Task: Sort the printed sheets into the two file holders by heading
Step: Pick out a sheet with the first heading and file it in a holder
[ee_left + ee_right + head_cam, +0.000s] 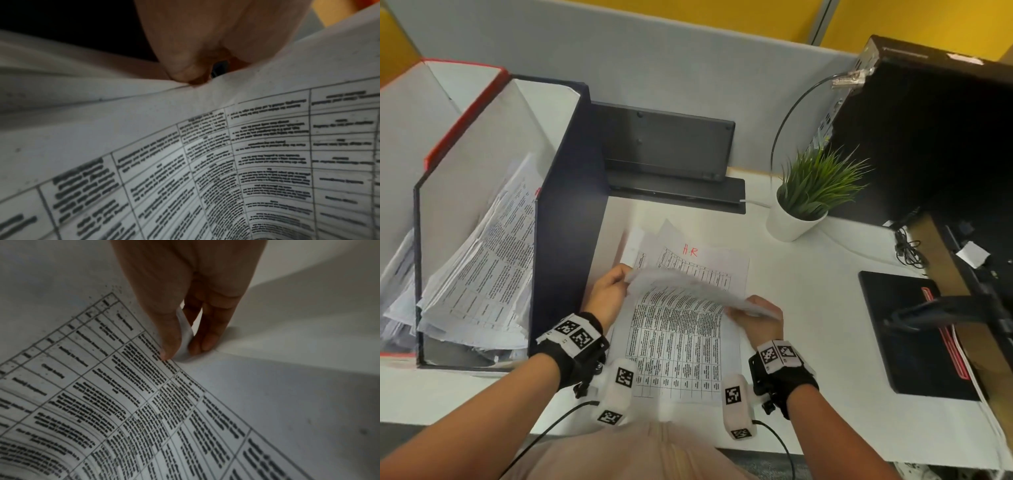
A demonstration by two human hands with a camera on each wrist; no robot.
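A corner of the top printed sheet point(185, 337) is pinched between the thumb and fingertips point(207, 340) of the right hand point(758, 317), as the right wrist view shows. The opposite edge of the same sheet point(685, 298) is gripped by the curled fingers point(185, 71) of the left hand point(607, 294). The sheet is held bowed and lifted at its far end above the paper stack point(681, 363), which lies on the white desk point(808, 308) just in front of the person. A sheet marked "H.R" point(690, 251) in red is seen at the far end of the stack. To the left, a dark blue file holder point(565, 205) is stood on the desk with printed sheets point(482, 274) slumped inside it; a red-edged file holder point(465, 113) is set beside it, farther left, with papers in it as well. A potted plant point(804, 205) is placed right of the stack, well apart from it, and a black notebook point(907, 335) lies near the right edge.
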